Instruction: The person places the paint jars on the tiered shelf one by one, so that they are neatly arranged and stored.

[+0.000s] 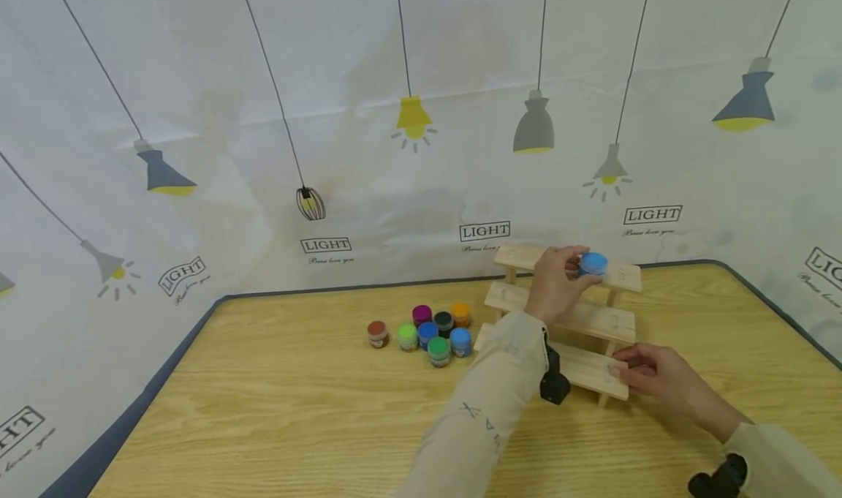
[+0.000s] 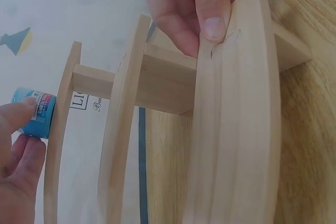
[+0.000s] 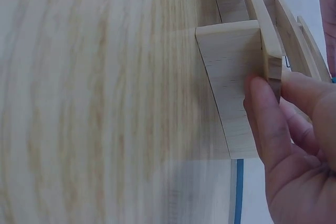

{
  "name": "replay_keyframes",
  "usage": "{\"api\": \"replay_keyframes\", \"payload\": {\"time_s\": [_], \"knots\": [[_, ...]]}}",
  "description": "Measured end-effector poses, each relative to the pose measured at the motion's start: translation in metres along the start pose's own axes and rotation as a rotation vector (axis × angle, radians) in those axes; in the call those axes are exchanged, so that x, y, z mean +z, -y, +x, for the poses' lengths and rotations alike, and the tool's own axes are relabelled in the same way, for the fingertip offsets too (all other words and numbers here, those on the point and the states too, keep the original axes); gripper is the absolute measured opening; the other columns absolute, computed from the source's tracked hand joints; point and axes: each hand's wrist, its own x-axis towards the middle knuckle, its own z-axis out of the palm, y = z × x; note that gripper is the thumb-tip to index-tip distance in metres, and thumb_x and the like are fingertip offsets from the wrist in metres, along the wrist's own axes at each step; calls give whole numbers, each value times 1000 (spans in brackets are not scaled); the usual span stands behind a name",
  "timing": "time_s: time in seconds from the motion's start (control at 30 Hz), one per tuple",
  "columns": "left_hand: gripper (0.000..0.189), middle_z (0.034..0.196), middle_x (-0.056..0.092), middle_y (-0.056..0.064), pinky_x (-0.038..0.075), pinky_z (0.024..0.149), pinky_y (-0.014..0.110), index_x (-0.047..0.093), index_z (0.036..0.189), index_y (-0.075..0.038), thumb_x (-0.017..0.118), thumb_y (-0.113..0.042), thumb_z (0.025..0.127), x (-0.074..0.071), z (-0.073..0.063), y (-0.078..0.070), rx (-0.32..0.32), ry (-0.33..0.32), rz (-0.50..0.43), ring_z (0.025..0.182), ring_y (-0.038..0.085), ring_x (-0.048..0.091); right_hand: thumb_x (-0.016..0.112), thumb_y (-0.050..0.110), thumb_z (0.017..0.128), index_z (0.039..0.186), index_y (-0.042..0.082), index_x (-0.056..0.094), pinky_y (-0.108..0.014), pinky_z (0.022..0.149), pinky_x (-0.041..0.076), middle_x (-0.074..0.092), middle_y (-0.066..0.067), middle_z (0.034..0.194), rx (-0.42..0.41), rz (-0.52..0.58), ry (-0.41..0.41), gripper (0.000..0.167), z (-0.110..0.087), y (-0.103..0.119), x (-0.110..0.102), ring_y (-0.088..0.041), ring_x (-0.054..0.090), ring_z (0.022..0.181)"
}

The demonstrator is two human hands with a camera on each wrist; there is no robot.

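A three-tiered wooden stand occupies the right part of the table. On its top tier, toward the right end, is a light blue paint jar, pinched between the thumb and fingers of my left hand. The left wrist view shows that jar against the top board, its label facing the camera. My right hand grips the right end of the lowest tier. In the right wrist view, the right hand has its thumb on one face of the board and fingers on the other.
Left of the stand several paint jars cluster on the table, among them a green jar, a purple jar and an orange jar. A brown-red jar stands slightly apart. A lamp-printed backdrop rises behind the table.
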Motion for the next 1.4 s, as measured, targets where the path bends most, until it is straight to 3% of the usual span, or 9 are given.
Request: {"api": "replay_keyframes", "payload": {"time_s": [0.47,0.9,1.1,1.27,1.4], "knots": [[37,102,61,3,41,66,4,60,115,-8,67,-10,78,0,3,-6,-2,-19,11,85,5,60,52,14,90,111,-18,47,-28,64,51,58,-19,97,-18,6,-9,39,0,4,2,-7,59,75],[41,109,60,3,42,71,8,56,120,-11,65,-13,80,0,3,-4,20,2,-18,92,7,59,54,18,89,111,-17,47,-28,64,51,58,-19,96,-16,13,-20,42,0,7,2,-8,59,74],[40,118,55,4,41,79,10,53,123,-12,61,-15,84,-11,0,2,50,57,-58,103,9,54,54,19,89,112,-17,47,-28,65,51,58,-19,97,-7,16,-16,43,-1,4,2,-9,59,75],[36,114,58,5,41,79,10,55,119,-8,60,-16,85,-22,-4,8,91,86,-22,97,8,55,53,19,90,111,-16,49,-28,63,51,59,-17,96,-4,-8,-28,41,0,2,1,-9,59,74],[35,110,58,5,43,80,15,57,118,-8,61,-17,84,-34,-12,16,88,117,-28,93,8,56,53,16,90,110,-17,48,-28,62,51,59,-17,95,-13,-13,-25,39,0,0,2,-7,59,73]]}}
